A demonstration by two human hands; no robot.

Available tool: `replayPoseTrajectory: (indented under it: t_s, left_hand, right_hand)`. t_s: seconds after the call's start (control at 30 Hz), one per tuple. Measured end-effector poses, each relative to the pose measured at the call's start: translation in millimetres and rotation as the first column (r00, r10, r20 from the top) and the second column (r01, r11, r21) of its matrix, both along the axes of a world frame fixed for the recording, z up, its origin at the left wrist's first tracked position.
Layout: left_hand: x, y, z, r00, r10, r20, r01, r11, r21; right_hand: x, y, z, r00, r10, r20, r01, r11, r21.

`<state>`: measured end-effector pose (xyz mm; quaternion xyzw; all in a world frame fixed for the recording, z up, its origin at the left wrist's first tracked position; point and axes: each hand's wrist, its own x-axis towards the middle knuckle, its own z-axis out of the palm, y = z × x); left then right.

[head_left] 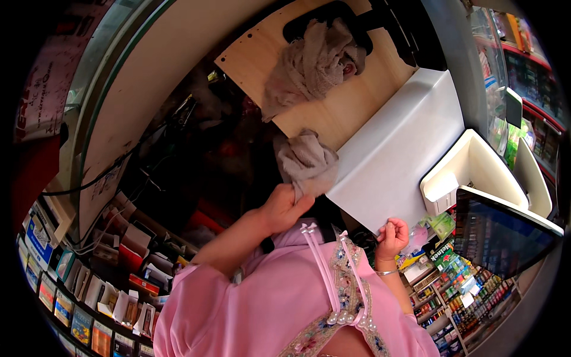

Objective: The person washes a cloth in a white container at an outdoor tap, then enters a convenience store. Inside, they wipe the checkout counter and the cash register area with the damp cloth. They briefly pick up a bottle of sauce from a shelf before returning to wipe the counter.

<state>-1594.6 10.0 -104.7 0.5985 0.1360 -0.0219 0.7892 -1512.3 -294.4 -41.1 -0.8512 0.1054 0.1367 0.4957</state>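
A crumpled grey-beige cloth (pixel 306 160) is bunched in my left hand (pixel 284 209), whose thumb and fingers close on its lower end. The cloth hangs over the front edge of a pale wooden board (pixel 250 65), beside a white panel (pixel 398 149) with a bent edge. My right hand (pixel 392 239) is at the near corner of that panel, its fingers curled and pinched on the edge. Another grey-beige cloth (pixel 315 62) lies heaped on the wooden board, partly over a black frame-like piece (pixel 291 30).
To the right stand an open cream bin (pixel 476 160) and a dark tablet-like screen (pixel 496 235). Shelves of small packages (pixel 476 297) lie beyond. At the left are rows of small boxes (pixel 128 297), loose cables (pixel 119 217) and a dark cavity (pixel 220 137) under the board.
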Motion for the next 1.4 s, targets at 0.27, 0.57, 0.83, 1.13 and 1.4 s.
replayPoseTrajectory:
  t_s: [0.27,0.57,0.83,1.13,1.4]
  left_hand:
    - [22.9,12.2,7.2,0.984,-0.176,0.019,0.170,0.970,0.175]
    - [45.4,2.7,18.8,0.991,-0.113,0.078,0.089,0.961,0.260]
    - [14.5,6.4,17.7,0.996,-0.009,0.085,-0.007,0.983,0.181]
    - [28.1,8.3,3.8,0.981,-0.190,0.047,0.171,0.949,0.263]
    - [9.9,43.4,1.7,0.829,-0.531,0.177,0.447,0.818,0.362]
  right_hand:
    - [0.7,3.2,0.3,1.000,0.005,0.010,-0.004,1.000,-0.016]
    - [2.0,5.1,-1.0,0.999,0.002,0.032,-0.001,1.000,-0.010]
    - [-2.2,2.7,-2.3,0.999,-0.023,0.041,0.023,1.000,-0.004]
    - [2.0,4.4,-0.7,1.000,-0.025,0.014,0.025,1.000,0.004]
    - [2.3,4.8,1.8,1.000,-0.015,-0.013,0.015,1.000,0.020]
